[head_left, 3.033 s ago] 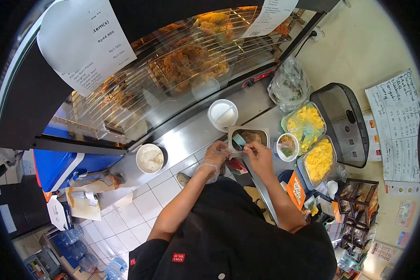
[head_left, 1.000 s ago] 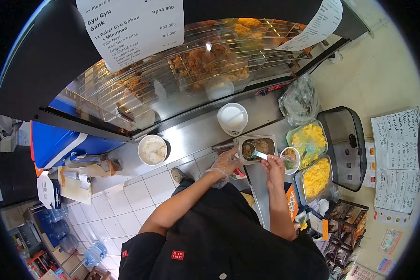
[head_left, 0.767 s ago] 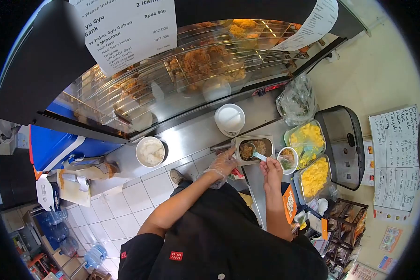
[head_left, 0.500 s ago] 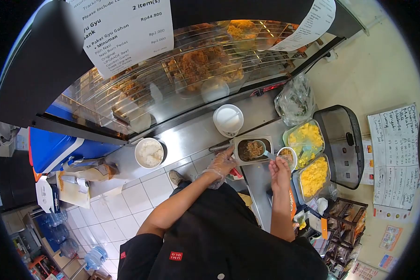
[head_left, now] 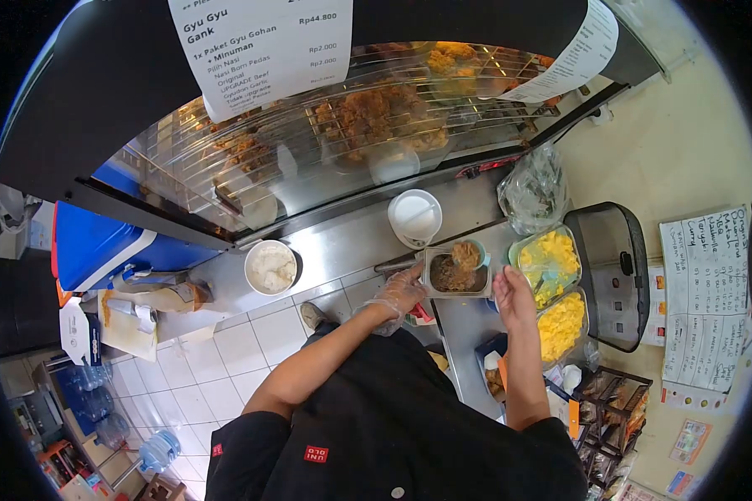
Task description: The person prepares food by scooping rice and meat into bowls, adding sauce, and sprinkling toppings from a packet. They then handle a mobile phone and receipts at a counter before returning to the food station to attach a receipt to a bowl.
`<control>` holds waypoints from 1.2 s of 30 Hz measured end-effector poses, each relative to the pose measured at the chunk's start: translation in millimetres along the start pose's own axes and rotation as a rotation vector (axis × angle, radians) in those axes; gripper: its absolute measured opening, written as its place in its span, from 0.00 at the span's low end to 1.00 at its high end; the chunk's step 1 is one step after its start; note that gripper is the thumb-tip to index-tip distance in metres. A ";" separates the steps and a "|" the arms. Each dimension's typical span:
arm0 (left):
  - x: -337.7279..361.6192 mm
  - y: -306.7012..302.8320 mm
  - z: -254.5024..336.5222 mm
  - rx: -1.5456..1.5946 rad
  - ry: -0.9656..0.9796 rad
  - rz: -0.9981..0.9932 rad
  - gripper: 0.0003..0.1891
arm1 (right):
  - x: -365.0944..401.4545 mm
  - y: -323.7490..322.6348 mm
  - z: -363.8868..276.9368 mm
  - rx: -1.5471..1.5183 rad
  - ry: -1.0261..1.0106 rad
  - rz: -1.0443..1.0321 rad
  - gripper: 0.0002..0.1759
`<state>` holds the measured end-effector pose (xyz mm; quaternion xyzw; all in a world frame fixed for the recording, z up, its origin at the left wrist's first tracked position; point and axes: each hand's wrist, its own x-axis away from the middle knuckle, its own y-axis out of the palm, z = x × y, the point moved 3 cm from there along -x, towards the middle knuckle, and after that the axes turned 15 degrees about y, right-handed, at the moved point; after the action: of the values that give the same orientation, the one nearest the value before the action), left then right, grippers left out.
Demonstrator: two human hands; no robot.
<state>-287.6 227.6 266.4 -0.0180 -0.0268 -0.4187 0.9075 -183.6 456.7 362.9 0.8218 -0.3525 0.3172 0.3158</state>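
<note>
— Fingers of the right hand (head_left: 516, 296) are seemingly grasping the scoop (head_left: 484, 250). Where is it hanging?
— Forward and left of them, over the tin (head_left: 462, 295); its handle is hardly showing.
— And the left hand (head_left: 399, 296)?
— Touching the tin's left end; whether gripping, I cannot tell.

Right of the frame's centre sits a small, squarish metal container (head_left: 461, 295), its open top facing up, with brown, crumbly minced meat (head_left: 451, 277) inside. Over its upper right corner is a pale blue scoop (head_left: 483, 251), bowl upward and heaped with the same meat; its handle is mostly hidden.
</note>
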 end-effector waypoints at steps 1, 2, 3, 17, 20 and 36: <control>0.0 0.5 0.2 0.001 0.001 0.003 0.35 | -4.2 7.6 -9.7 -0.012 0.001 -0.022 0.02; 0.1 0.3 0.9 -0.015 0.014 0.001 0.35 | -8.2 17.7 -19.1 -0.004 0.001 -0.055 0.01; 0.1 -0.2 1.7 -0.031 0.028 0.000 0.35 | -15.3 26.5 -26.1 0.000 0.002 -0.059 0.01; 2.1 1.6 4.5 -0.039 0.039 0.073 0.34 | -132.4 119.6 -11.1 0.694 -0.509 -0.208 0.04; 3.8 1.2 6.0 -0.054 0.035 0.087 0.35 | -106.5 138.3 1.4 1.474 -1.157 -0.194 0.04; 1.9 -3.0 14.5 0.004 -0.007 0.009 0.36 | -53.3 122.2 -7.8 1.280 -1.302 -0.143 0.03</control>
<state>-289.2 225.0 281.0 -0.0178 -0.0309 -0.4146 0.9093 -310.5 415.2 364.0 0.8765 -0.1660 -0.0942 -0.4420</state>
